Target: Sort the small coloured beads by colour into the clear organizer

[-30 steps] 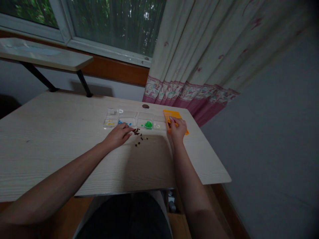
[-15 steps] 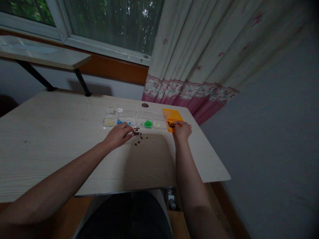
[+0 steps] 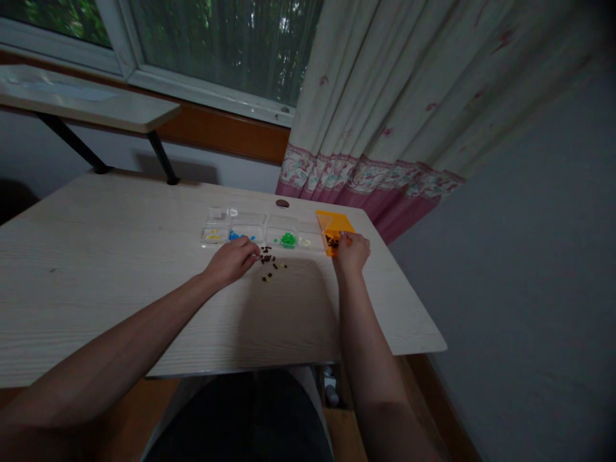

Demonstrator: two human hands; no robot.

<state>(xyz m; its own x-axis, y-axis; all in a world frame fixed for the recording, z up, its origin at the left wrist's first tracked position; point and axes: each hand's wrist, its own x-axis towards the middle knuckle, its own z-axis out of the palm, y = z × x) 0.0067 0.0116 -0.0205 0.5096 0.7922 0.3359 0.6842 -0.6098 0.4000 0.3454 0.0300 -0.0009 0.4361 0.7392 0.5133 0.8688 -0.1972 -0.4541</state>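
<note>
My left hand rests low over the table, its fingertips pinched together at the edge of a loose pile of small dark brown pieces. Anything between those fingers is too small to make out. My right hand is at the orange box, thumb and fingers closed at its right side; what they hold is hidden. More dark pieces lie inside that box. Left of it stand clear boxes with raised lids, holding green pieces, blue pieces, yellow pieces and pale pieces.
A round dark disc is set in the table near its back edge. A raised shelf on black legs stands at the back left. A floral curtain hangs behind the table, beside a wall on the right.
My right hand has shifted rightward from over the orange box to its right side, showing the dark pieces inside. My left hand's fingers have drawn together beside the pile.
</note>
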